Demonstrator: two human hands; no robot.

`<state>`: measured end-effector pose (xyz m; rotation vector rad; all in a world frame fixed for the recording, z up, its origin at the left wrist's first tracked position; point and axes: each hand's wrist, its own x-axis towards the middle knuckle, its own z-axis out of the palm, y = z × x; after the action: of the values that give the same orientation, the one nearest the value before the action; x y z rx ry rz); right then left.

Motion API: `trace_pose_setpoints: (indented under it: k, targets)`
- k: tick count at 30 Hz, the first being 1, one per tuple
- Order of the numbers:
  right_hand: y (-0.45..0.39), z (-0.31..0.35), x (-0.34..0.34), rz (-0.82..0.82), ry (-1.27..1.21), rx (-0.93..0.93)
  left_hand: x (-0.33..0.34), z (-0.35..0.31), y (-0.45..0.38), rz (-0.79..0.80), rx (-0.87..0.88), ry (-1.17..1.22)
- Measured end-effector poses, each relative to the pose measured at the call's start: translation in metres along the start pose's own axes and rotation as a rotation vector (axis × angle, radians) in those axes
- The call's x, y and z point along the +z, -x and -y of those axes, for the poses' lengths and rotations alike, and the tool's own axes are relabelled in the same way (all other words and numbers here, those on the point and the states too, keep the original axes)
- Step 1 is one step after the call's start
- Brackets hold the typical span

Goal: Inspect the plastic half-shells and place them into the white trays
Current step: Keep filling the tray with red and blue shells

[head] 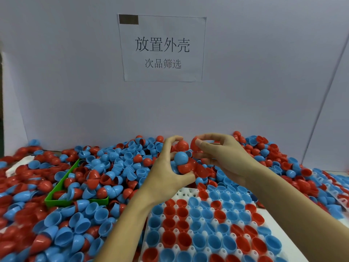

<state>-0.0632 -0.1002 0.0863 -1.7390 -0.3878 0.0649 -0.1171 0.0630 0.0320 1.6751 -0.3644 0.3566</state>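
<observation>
Head cam, I see nested red/blue half-shells (182,165) gripped in left hand (166,173) above shell pile, right hand (222,156) pinching red half-shell (195,143) beside it, white tray (186,193) below w/ shells seated open-side up, green bin (56,188) left.

Even bright light; soft blur, edges warped.

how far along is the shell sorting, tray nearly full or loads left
Done: the white tray is mostly filled with red and blue shells, a few far sockets empty. In hand: the left hand grips nested shells; the right hand pinches a red shell. Left: a big loose pile.
</observation>
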Motion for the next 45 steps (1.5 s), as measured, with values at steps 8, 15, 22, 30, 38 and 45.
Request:
trace_pose_setpoints:
  k: [8,15,22,30,38,45]
  targets:
    - [0.001,0.004,-0.012,-0.105,-0.106,-0.026,-0.005,0.008,-0.004,-0.18,-0.074,-0.086]
    - [0.01,0.003,-0.004,-0.036,0.371,-0.281,0.001,0.017,-0.009,-0.349,-0.188,-0.118]
    - [0.021,0.0,0.014,0.137,0.39,-0.43,0.005,0.016,-0.007,-0.296,-0.247,-0.116]
    - [0.021,-0.003,0.02,0.062,0.284,-0.398,0.005,0.01,-0.006,-0.305,-0.226,-0.092]
    - [0.012,-0.006,0.019,0.003,0.495,-0.311,0.005,0.018,-0.009,-0.319,-0.172,-0.173]
    - [0.008,-0.003,0.016,-0.105,0.518,-0.343,-0.003,0.02,-0.01,-0.317,-0.15,-0.203]
